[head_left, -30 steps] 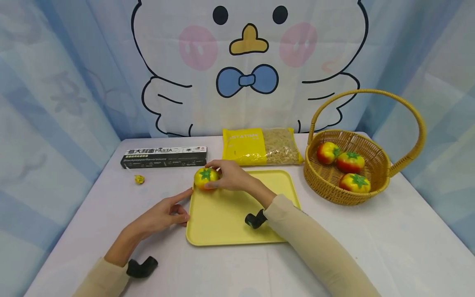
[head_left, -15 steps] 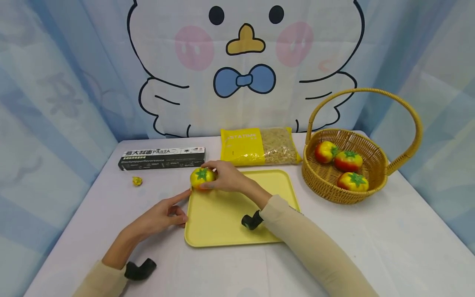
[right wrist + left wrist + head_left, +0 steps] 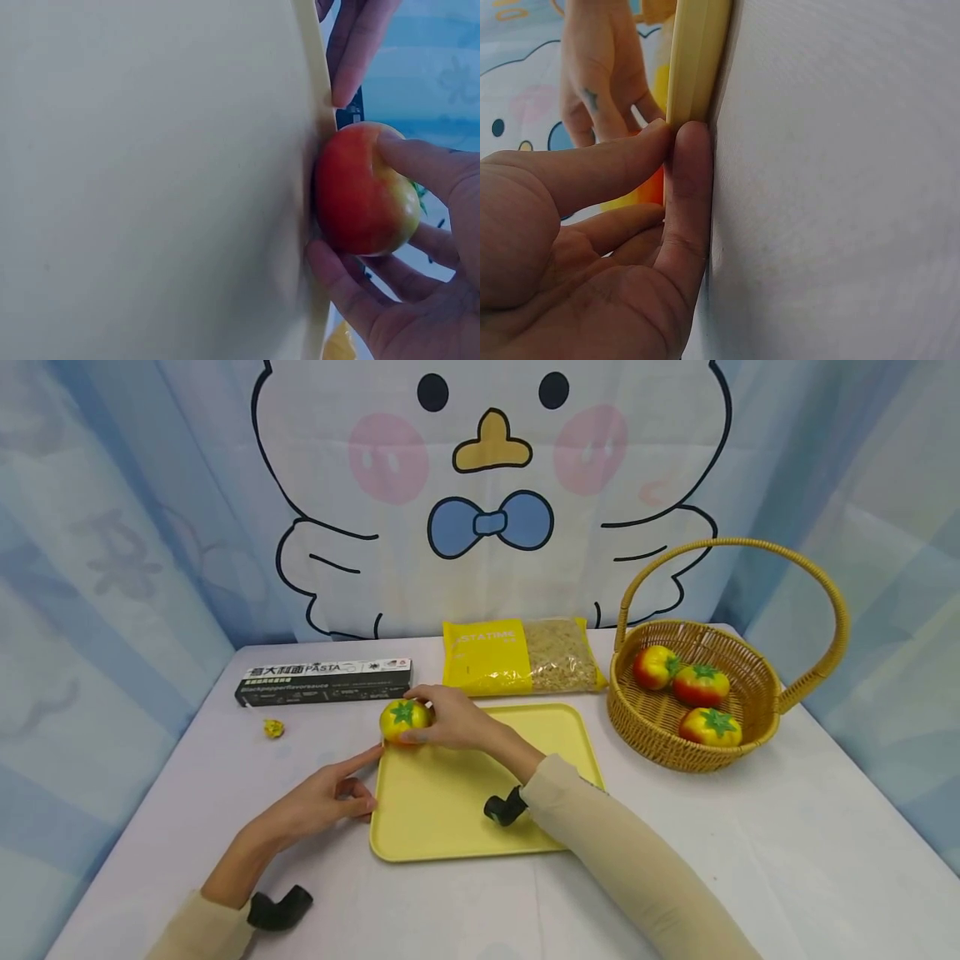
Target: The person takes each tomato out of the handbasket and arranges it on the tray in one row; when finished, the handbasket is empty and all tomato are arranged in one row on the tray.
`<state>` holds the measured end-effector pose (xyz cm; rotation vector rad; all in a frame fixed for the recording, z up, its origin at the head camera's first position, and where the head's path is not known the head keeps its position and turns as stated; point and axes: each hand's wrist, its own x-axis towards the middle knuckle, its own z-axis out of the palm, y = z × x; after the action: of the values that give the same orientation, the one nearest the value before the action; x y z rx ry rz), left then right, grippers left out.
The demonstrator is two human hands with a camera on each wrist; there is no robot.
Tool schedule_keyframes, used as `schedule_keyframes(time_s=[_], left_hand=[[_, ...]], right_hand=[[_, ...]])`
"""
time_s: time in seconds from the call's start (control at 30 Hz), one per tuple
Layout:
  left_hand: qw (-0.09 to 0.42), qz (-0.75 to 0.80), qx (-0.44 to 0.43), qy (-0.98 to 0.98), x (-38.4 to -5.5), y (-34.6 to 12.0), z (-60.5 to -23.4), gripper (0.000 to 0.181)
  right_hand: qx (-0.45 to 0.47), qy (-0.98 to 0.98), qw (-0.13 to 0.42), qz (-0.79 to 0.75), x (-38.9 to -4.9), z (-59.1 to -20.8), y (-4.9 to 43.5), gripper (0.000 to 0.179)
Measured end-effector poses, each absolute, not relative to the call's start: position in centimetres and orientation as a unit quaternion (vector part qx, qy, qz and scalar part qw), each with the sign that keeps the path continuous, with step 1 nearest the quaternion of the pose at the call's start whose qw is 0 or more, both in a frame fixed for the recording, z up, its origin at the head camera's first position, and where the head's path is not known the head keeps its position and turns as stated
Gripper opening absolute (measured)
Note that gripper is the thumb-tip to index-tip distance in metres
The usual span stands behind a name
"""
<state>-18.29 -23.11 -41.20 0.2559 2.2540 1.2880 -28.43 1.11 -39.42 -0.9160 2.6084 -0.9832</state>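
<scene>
A yellow and red toy tomato (image 3: 401,717) with a green star-shaped top sits at the far left corner of the yellow tray (image 3: 442,810). My right hand (image 3: 453,718) grips it, thumb on the near side and fingers behind. In the right wrist view the tomato (image 3: 364,191) lies against the tray's rim (image 3: 322,90), its red side showing. My left hand (image 3: 322,797) is at the tray's left edge, index finger stretched along the rim. The left wrist view shows thumb and a finger pinching the tray's edge (image 3: 697,67).
Behind the tray lies a yellow pasta bag (image 3: 487,660), with a black and white pasta box (image 3: 326,683) to its left. A small crumpled yellow piece (image 3: 273,727) lies left of the tray. To the right stands a handled wicker basket (image 3: 645,735) holding three similar tomatoes.
The whole head view has drifted slightly leftward. Both hands, the tomato and the tray keep nearly the same places relative to each other.
</scene>
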Motion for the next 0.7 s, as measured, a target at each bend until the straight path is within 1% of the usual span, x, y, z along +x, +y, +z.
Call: schedule_keyframes(time_s=[0.27,0.5,0.7], left_hand=[[0.261,0.47,0.09,0.838,-18.1,-23.0,-41.1,0.083],[0.26,0.467,0.092,0.84,-18.1,-22.8,-41.2,0.083],[0.261,0.463,0.079,0.843,-18.1,-22.7,-41.2,0.083]], right_hand=[[-0.308,0.885,0.107,-0.334,-28.3,-39.4,1.2,0.067],[-0.292,0.885,0.12,-0.341,-28.3,-39.1,1.8,0.077],[-0.296,0.88,0.124,-0.349,-28.2,-38.8,3.2,0.081]])
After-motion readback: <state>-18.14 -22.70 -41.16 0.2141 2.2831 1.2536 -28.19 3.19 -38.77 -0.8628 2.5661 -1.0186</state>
